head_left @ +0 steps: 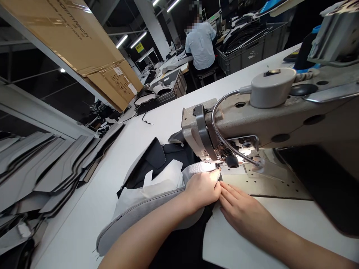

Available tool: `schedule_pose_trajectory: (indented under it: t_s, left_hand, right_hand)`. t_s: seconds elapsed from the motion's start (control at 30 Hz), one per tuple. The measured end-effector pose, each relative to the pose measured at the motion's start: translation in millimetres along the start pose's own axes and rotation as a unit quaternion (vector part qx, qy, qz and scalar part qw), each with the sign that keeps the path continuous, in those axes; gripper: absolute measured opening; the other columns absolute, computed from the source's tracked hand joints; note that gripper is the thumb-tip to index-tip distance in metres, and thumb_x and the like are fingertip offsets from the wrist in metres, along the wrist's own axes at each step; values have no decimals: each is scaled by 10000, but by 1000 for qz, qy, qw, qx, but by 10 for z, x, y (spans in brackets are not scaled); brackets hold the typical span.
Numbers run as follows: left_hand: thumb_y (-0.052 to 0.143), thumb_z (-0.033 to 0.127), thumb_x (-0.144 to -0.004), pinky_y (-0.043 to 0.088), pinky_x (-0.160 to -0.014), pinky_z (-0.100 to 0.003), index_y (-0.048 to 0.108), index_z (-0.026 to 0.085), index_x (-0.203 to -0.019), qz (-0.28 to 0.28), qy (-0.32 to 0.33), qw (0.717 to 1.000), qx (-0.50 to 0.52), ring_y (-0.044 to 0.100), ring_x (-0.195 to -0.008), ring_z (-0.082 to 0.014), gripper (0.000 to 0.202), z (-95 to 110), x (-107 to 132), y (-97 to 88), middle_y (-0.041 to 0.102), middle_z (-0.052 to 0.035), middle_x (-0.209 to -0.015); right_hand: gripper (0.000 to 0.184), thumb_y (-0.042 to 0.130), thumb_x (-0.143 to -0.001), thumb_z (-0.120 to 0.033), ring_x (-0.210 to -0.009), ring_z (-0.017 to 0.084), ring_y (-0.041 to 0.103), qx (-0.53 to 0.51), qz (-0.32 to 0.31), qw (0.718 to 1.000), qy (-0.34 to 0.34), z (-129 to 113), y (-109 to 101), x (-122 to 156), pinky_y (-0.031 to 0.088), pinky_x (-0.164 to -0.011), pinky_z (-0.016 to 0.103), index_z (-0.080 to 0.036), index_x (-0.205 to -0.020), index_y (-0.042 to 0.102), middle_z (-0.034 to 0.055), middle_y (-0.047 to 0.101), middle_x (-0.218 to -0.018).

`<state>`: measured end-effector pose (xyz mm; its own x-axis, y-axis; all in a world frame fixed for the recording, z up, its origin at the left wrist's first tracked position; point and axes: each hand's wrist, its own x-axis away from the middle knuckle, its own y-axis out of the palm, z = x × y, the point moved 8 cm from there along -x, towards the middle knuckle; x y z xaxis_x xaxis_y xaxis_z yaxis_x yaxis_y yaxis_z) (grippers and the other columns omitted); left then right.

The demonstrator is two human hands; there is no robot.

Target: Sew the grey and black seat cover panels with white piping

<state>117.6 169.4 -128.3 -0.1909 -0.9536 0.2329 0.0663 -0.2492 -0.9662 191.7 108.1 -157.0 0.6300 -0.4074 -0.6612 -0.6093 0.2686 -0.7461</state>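
A grey and black fabric piece (146, 209) with white backing lies on the white table, its edge fed under the needle of a sewing machine (252, 123). My left hand (203, 186) is curled closed on the fabric right beside the lit needle area. My right hand (238, 209) lies flat on the fabric and table, fingers stretched toward the needle, touching the left hand.
Stacks of cut grey panels (42, 175) fill the left side. Cardboard boxes (84, 41) sit on a shelf above. A person in a light blue shirt (200, 45) sits at the back with grey crates (249, 48) of parts nearby. The table (157, 123) stretches away behind.
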Motion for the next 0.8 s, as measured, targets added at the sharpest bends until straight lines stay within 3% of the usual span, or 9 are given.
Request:
schedule_pose_trajectory:
  t_s: [0.17,0.4,0.53,0.67,0.8]
  left_hand:
    - [421,271,-849,537,-715,-354,601,189,-1025,3,-16,1000,-20,652,-811,-249,265,6,4,-16,676,-69,-914]
    - [408,226,-828,536,-753,-354,593,193,-1105,-34,-8,999,-26,655,-839,-248,334,25,-56,-4,684,-71,-927]
    - [408,228,-837,533,-784,-355,546,181,-1222,-15,5,1000,-23,648,-885,-246,412,11,-57,11,679,-83,-988]
    - [417,254,-856,519,-822,-328,561,211,-1207,20,8,1000,-2,636,-924,-225,383,1,-35,-5,669,-58,-1043]
    - [445,250,-829,522,-802,-337,557,224,-1188,16,-14,1000,-16,640,-899,-227,377,-6,-29,-13,671,-42,-1040]
  right_hand:
    - [354,449,-798,-93,-1109,285,531,-6,0,1000,2,5,-10,-16,415,-979,419,-18,-1090,634,174,627,-1115]
    - [366,477,-786,-119,-1127,290,516,-4,-1,1000,3,3,-13,-21,402,-991,421,-19,-1106,624,172,614,-1148]
    - [375,493,-774,-146,-1127,294,513,-12,-1,1000,4,14,-34,-42,411,-980,420,-16,-1102,620,173,615,-1142]
    - [352,500,-777,-136,-1106,288,526,-18,-12,1000,-11,34,-69,-48,416,-973,421,-38,-1093,621,160,619,-1129]
    - [348,485,-797,-141,-1098,275,534,-37,-26,999,-30,48,-89,-50,427,-971,414,-55,-1108,614,146,620,-1133]
